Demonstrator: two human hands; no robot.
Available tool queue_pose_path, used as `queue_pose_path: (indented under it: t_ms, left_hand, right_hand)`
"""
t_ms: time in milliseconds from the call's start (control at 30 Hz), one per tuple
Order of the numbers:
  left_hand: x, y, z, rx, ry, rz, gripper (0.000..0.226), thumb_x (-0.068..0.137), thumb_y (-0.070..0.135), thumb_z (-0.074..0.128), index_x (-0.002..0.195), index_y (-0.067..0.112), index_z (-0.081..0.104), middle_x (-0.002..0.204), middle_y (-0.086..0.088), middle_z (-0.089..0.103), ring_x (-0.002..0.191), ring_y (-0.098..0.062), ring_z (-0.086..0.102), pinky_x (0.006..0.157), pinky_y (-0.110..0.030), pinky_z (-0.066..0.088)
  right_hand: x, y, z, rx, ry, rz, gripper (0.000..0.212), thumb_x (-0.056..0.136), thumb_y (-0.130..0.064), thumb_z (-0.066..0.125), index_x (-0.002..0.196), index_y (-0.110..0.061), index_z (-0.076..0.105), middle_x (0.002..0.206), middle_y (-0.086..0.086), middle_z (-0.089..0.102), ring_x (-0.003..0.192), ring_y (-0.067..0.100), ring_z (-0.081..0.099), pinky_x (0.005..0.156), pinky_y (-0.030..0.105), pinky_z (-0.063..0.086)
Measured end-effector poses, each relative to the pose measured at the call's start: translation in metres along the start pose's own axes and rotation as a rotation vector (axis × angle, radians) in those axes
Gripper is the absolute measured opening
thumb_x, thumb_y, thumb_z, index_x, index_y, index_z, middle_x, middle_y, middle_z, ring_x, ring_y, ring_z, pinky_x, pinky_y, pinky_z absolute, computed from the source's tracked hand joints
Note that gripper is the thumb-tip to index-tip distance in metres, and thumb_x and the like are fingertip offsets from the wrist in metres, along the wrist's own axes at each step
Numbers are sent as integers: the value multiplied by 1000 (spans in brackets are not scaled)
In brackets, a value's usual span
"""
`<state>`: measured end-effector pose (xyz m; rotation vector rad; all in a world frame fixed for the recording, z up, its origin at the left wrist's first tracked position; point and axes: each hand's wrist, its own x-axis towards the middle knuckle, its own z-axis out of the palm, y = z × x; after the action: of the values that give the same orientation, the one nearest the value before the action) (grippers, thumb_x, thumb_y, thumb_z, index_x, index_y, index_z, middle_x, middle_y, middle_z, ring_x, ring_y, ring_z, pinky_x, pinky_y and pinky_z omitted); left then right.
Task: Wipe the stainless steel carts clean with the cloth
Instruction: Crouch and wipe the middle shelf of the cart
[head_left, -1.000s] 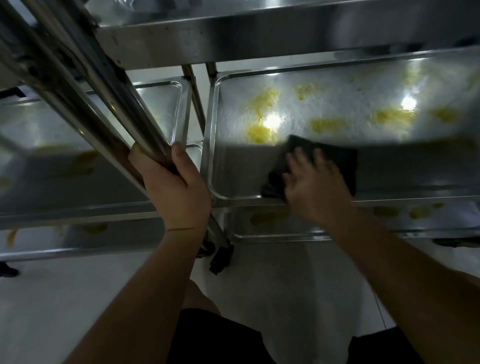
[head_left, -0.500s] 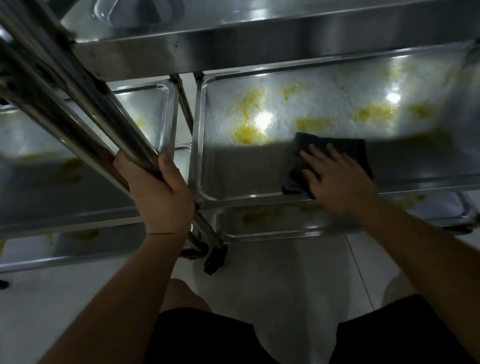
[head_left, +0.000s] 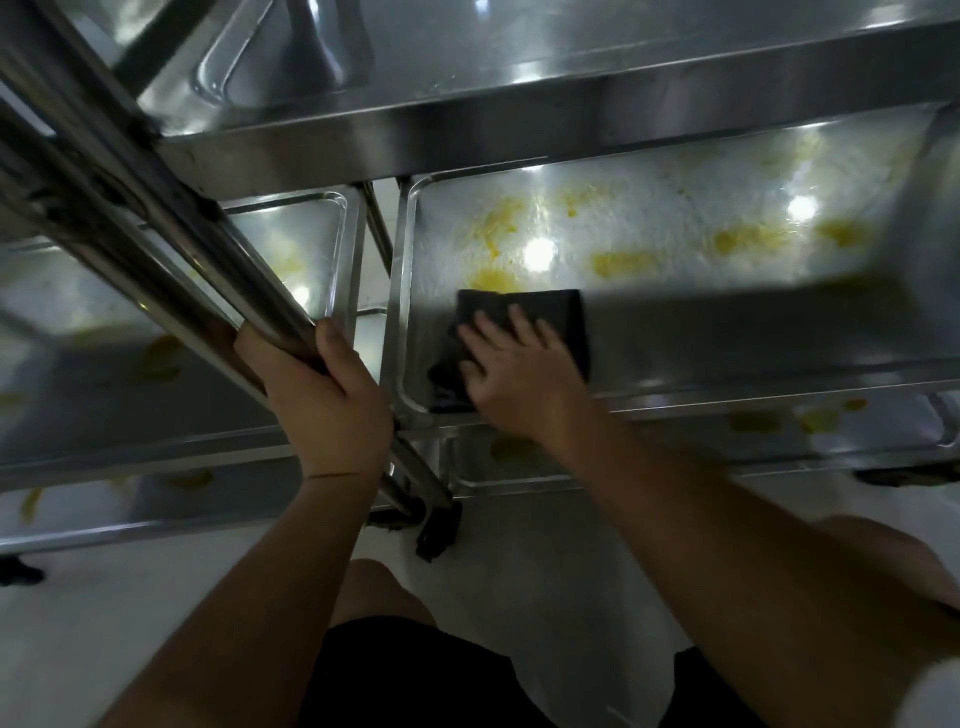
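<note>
A dark cloth (head_left: 558, 312) lies flat on the middle shelf (head_left: 753, 332) of the right stainless steel cart, at its near left corner. My right hand (head_left: 519, 374) presses on the cloth with fingers spread straight. Yellow smears (head_left: 623, 262) dot the shelf beyond the cloth. My left hand (head_left: 327, 400) grips the slanted steel post (head_left: 171, 249) of the cart, fingers wrapped round it.
The cart's top shelf (head_left: 519, 104) overhangs the work area. A second steel cart (head_left: 156, 395) with yellow stains stands at the left. A lower shelf (head_left: 779, 441) also carries smears. Caster wheels (head_left: 439, 530) rest on the pale floor by my knees.
My right hand has slid the cloth leftward, back toward the shelf's near left corner. The view has tilted, showing more of the top shelf. My left hand keeps its grip on the post.
</note>
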<state>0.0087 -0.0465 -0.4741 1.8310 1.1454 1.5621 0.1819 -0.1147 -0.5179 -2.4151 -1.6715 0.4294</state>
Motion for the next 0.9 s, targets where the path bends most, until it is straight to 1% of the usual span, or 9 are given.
queue_pose_path:
  t_ms: [133,233,300,467,500,567,633,700,900]
  left_hand:
    - [2,-3,-1,11,-35,-21,52,108,45,44,146,12,32,108,-29,61,90,-44,67,77,-57,58]
    - [2,-2,-2,0,-36,5,42,108,50,45,141,30,30,100,-26,62,83,-39,67,73,-52,59]
    - [1,-3,-1,-16,-22,23,42,108,52,44,139,26,33,96,-24,61,80,-34,67,71,-46,59]
    - [1,-4,1,-61,-11,65,41,111,39,46,140,13,34,84,-18,58,66,-14,62,64,-27,54]
    - [1,-4,1,-55,-9,68,41,111,40,45,140,14,34,85,-20,59,68,-16,63,65,-28,55]
    - [1,-3,2,-41,-6,43,40,110,41,44,138,15,34,90,-27,59,76,-31,65,69,-41,57]
    - [1,-2,3,-17,1,27,36,110,41,43,136,17,34,95,-32,58,80,-41,63,72,-50,56]
    - [1,-1,3,-13,13,18,38,109,41,43,138,17,34,99,-31,58,83,-43,63,74,-55,56]
    - [2,-2,1,-4,12,-8,55,108,44,44,144,4,35,104,-26,60,87,-40,65,76,-56,57]
  right_hand:
    - [41,-54,10,2,-5,-155,58,107,-54,24,163,-39,23,172,-12,17,160,27,6,127,50,3]
    - [49,-27,4,-1,-1,-165,62,104,-58,18,163,-40,21,172,-15,14,160,22,6,126,47,3]
    - [46,13,-4,-14,48,-72,66,102,-60,15,164,-37,21,173,-13,13,160,22,7,126,49,6]
    - [5,173,-50,-41,207,347,64,104,-55,20,162,-29,26,173,-4,18,158,30,15,126,58,17]
    - [-7,200,-59,-24,207,440,64,104,-55,19,163,-30,23,173,-4,15,159,30,12,126,58,15]
    - [-25,224,-70,13,184,595,65,105,-55,16,165,-30,15,175,-5,6,160,30,4,127,58,9]
    - [-22,210,-70,43,173,667,65,106,-52,14,166,-29,10,175,-4,1,160,33,-1,127,58,5]
    - [-6,168,-63,64,174,622,64,106,-50,14,166,-27,9,175,-2,1,159,36,-1,127,58,5]
    - [76,-6,-15,45,12,184,65,106,-48,17,167,-28,7,175,-2,-3,159,35,-9,126,56,-4]
